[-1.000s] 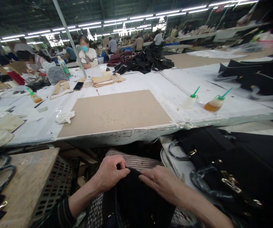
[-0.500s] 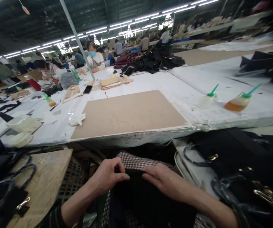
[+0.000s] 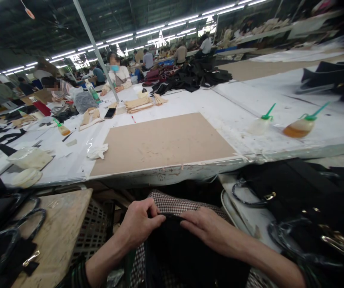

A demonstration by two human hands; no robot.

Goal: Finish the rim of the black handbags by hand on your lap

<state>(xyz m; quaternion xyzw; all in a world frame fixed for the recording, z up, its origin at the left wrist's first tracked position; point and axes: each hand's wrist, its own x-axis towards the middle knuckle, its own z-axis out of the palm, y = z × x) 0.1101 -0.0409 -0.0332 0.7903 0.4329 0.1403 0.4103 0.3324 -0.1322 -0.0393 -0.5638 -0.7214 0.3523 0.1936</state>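
Observation:
A black fabric piece (image 3: 189, 252), perhaps a bag, lies over my lap at the bottom middle. My left hand (image 3: 142, 218) pinches its upper edge between thumb and curled fingers. Close by on the right, my right hand (image 3: 203, 228) grips the same edge, its thumb hidden behind or under the fabric. Checked brown-and-white cloth (image 3: 177, 203) shows behind and below the black piece. The lower part of the black piece is too dark to make out.
Ahead stands a white-covered table (image 3: 189, 104) with a brown board (image 3: 166, 140) at its near edge. Two bottles with green spouts, one an amber-filled bottle (image 3: 299, 127), stand right. Black bags (image 3: 294, 192) with handles lie on both sides. A masked person (image 3: 119, 74) sits across.
My left hand has shifted slightly right along the black edge, closer to my right hand. The masked person's arm across the table has moved. My right hand stays nearly in place.

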